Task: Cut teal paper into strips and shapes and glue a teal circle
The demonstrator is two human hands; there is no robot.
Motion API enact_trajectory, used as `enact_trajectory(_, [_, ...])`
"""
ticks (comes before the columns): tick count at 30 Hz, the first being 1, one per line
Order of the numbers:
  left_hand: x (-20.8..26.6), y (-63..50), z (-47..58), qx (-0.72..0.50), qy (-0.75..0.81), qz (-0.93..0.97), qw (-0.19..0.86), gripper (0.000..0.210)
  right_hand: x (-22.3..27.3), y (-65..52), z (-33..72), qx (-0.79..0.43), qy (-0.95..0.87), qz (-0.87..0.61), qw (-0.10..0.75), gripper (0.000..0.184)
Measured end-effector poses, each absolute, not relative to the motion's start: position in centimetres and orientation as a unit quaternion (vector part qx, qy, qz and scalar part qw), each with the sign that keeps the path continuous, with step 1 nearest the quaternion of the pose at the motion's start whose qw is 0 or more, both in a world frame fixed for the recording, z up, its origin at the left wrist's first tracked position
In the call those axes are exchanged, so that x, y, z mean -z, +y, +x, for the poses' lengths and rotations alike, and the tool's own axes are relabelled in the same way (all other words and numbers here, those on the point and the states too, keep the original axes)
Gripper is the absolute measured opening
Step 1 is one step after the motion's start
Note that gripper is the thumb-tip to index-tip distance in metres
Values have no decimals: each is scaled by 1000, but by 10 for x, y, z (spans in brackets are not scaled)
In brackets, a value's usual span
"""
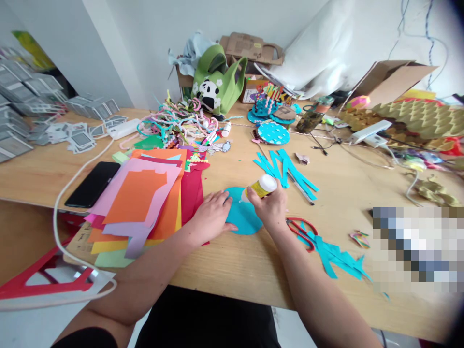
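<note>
A round piece of blue paper (pixel 248 222) lies flat on the wooden table in front of me. My left hand (pixel 213 211) rests on its left side with the fingers stretched out. My right hand (pixel 270 205) is wrapped round a white glue bottle (pixel 267 183) with a yellow label. The bottle is tipped, its nozzle pointing down and left at the blue circle; whether the tip touches the paper I cannot tell. Just right of my right wrist lie red-handled scissors (pixel 302 232), partly over blue paper scraps (pixel 335 256).
Coloured paper sheets (pixel 137 198) and a black phone (pixel 92 184) lie to the left. Blue strips (pixel 284 169) lie beyond my right hand, near a dotted blue disc (pixel 273 133). Pipe cleaners (pixel 177 121) are heaped by a green panda bag (pixel 219 84). A white cable (pixel 58 208) hangs over the left edge.
</note>
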State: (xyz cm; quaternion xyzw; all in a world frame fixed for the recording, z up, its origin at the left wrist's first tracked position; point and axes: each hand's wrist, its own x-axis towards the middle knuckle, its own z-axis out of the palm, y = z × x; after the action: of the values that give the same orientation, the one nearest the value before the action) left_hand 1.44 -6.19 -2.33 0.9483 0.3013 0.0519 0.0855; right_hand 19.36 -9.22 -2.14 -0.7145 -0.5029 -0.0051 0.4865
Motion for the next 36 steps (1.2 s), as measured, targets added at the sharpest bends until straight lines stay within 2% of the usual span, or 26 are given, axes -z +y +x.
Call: enact_trajectory(36, [22,-62,15,-54,299,950,77,77,20,-94,191,-16,-511,-712,482,34])
